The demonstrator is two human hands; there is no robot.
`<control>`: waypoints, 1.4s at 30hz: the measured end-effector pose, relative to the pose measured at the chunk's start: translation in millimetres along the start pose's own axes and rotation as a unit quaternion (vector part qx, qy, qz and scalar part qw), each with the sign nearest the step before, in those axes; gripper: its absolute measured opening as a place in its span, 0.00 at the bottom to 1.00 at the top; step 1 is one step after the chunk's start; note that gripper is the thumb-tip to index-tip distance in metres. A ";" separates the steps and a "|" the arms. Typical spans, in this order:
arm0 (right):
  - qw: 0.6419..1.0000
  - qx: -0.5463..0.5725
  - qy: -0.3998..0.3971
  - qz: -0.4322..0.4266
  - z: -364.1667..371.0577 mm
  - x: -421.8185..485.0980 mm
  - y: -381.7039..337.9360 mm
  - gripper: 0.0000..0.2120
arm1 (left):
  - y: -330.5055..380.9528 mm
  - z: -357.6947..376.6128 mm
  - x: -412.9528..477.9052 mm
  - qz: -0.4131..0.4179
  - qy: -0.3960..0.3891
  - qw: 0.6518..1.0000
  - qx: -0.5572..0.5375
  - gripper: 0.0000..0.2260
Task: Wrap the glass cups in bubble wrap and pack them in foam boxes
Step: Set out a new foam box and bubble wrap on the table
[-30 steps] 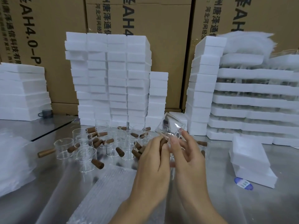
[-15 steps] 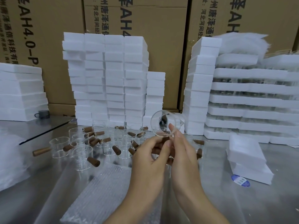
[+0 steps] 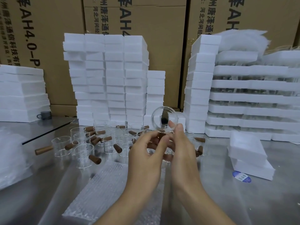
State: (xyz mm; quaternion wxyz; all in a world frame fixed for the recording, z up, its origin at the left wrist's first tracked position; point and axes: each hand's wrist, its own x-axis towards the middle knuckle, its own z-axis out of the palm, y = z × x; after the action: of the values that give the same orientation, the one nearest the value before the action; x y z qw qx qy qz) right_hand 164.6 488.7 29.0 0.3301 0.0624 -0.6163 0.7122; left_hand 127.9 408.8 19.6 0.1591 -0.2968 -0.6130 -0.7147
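Observation:
I hold one clear glass cup (image 3: 163, 118) up in front of me, tipped so its round mouth faces the camera. My left hand (image 3: 146, 153) pinches its brown wooden handle from below. My right hand (image 3: 181, 148) touches the cup's lower rim with thumb and fingertips. Several more glass cups with wooden handles (image 3: 84, 148) stand and lie on the metal table behind my hands. A stack of bubble wrap sheets (image 3: 103, 189) lies flat below my left forearm. Two foam boxes (image 3: 248, 155) sit stacked at the right.
Tall stacks of white foam boxes (image 3: 110, 78) rise behind the cups, with more foam at the left (image 3: 21, 95) and foam trays at the right (image 3: 253, 98). Cardboard cartons (image 3: 146, 38) form the back wall. A plastic bag (image 3: 11, 156) lies at far left, a blue label (image 3: 241, 176) at right.
The cup has been turned and lifted slightly, from tilted sideways to mouth facing me. Both hands stayed on it.

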 end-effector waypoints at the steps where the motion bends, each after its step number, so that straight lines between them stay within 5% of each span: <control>1: 1.000 -0.003 -0.004 -0.007 0.6 -0.5 -0.9 0.19 | -0.2 -1.9 1.2 -0.001 0.002 1.000 0.008 0.05; 3: 0.999 -0.027 -0.002 -0.024 0.0 0.8 0.2 0.28 | 0.3 -5.6 3.1 -0.007 -0.005 1.000 0.000 0.06; 8: 0.969 -0.209 0.043 -0.125 -12.6 6.1 5.0 0.29 | 4.3 -8.9 6.1 -0.081 -0.009 0.997 0.001 0.11; 13: 0.884 -0.406 0.053 -0.227 -33.0 19.3 5.6 0.33 | 12.4 -16.2 9.7 -0.238 0.024 0.940 -0.243 0.12; 18: 0.852 -0.458 0.020 -0.252 -40.6 22.2 0.4 0.35 | 9.6 -12.4 4.9 -0.219 -0.011 0.948 -0.231 0.18; 20: 0.863 -0.436 0.032 -0.252 -42.6 22.0 -3.4 0.37 | 10.7 -10.8 4.5 -0.223 0.002 0.946 -0.237 0.18; 23: 0.931 -0.319 0.038 -0.172 -45.2 20.8 -9.3 0.44 | 15.3 -10.7 7.1 -0.304 0.015 0.904 -0.302 0.26; 26: 0.966 -0.233 -0.028 -0.107 -44.2 21.6 -12.1 0.36 | 16.7 -11.3 7.8 -0.353 -0.024 0.870 -0.343 0.26; 30: 0.967 -0.228 -0.046 -0.106 -40.6 20.1 -10.7 0.27 | 13.8 -10.4 6.4 -0.389 -0.037 0.846 -0.363 0.28; 34: 0.940 -0.313 -0.013 -0.136 -38.8 16.9 -9.0 0.28 | 15.5 -11.3 6.5 -0.366 -0.001 0.863 -0.348 0.22; 42: 0.935 -0.316 -0.021 -0.156 -36.2 16.5 -1.4 0.30 | 13.8 -9.1 4.1 -0.400 -0.019 0.847 -0.350 0.28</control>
State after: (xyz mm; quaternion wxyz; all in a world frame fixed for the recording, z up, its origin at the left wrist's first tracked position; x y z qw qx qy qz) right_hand 164.1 528.5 30.0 0.4267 0.0649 -0.7991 0.4184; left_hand 130.8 397.8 32.3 -0.2662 -0.0753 -0.3909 -0.8779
